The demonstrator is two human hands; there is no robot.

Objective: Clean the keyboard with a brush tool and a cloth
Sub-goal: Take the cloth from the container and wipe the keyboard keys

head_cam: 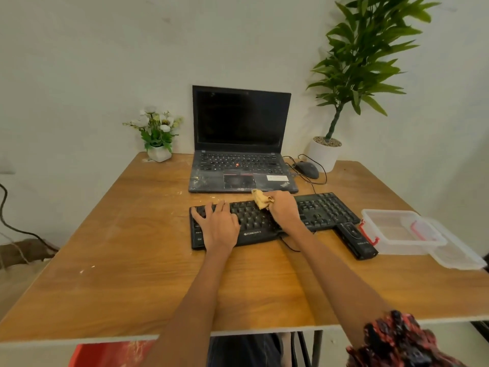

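zebronics keyboard lies mid-table, near side of the laptop; left hand flat, fingers spread, pinning its left end, right hand bunching the yellow cloth on the middle keys; best wiped row-wise with light pressure.

table | keyboard | laptop | mouse | container | possibly brush

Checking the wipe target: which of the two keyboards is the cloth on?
The separate black keyboard at the front, where the right hand holds the yellow cloth. The laptop behind, its own keys dusty, is untouched.
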